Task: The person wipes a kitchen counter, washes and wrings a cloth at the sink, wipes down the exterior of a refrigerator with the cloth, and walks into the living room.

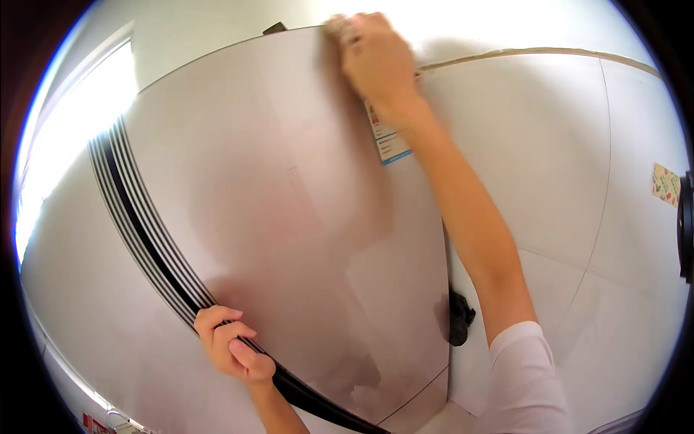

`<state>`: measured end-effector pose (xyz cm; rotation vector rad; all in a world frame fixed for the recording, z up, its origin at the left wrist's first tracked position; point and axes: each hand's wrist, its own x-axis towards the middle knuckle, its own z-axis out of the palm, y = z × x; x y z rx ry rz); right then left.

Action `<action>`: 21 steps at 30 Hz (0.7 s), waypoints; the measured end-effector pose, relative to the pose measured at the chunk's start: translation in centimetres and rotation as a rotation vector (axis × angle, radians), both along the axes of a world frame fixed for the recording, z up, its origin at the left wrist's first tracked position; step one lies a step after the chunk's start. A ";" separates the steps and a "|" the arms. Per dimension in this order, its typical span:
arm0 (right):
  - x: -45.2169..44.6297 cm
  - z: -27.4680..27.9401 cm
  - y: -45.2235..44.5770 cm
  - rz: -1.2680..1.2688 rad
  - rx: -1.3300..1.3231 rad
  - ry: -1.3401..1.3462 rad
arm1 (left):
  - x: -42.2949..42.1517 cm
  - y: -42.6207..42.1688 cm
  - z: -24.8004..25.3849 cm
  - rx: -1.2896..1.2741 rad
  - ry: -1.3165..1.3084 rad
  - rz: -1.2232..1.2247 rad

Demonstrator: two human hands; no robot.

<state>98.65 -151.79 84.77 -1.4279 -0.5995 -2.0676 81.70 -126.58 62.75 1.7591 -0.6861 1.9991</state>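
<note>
A large glossy pinkish-beige refrigerator door (311, 202) fills the middle of the view. Down its left side runs a black-and-silver striped handle strip (148, 217). My left hand (235, 346) is closed around the lower part of that strip, fingers curled over its edge. High up, at the door's top edge, my right hand (379, 65) presses a crumpled beige cloth (338, 30), partly hidden by the fingers and slightly blurred. Just below the right wrist, a printed label (391, 145) with a blue border is stuck on the door, partly covered by the arm.
A bright window (72, 145) is at the left. White wall tiles (535, 159) lie to the right, with a patterned sticker (665, 186) and a black object (685, 228) at the edge. A black bag-like thing (460, 318) shows beside the door. A dark piece (275, 29) sits on top.
</note>
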 end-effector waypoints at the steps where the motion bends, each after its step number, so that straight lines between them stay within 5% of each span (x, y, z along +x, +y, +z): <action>1: -0.2 -0.8 1.6 0.103 -0.065 -0.145 | 0.1 0.3 -0.1 0.001 -0.015 -0.019; 6: -1.1 -1.0 -0.2 0.107 -0.093 -0.064 | 0.1 -0.6 0.8 0.016 -0.018 0.031; 7: -1.4 -0.1 -2.6 -0.011 -0.188 0.407 | -0.1 -0.2 0.7 0.013 -0.011 0.062; 8: -0.2 0.1 -2.9 0.135 0.193 0.180 | -0.2 0.1 0.5 0.042 0.019 0.066; 9: -0.5 0.5 -2.4 0.049 0.225 0.121 | -0.3 0.2 0.4 0.070 0.046 0.060; 16: -2.1 -1.4 3.5 0.167 -0.127 0.029 | -0.1 0.3 0.5 0.095 0.041 0.055; 21: 1.1 0.5 -3.6 0.038 0.219 0.196 | -0.2 0.4 0.6 0.114 0.064 0.077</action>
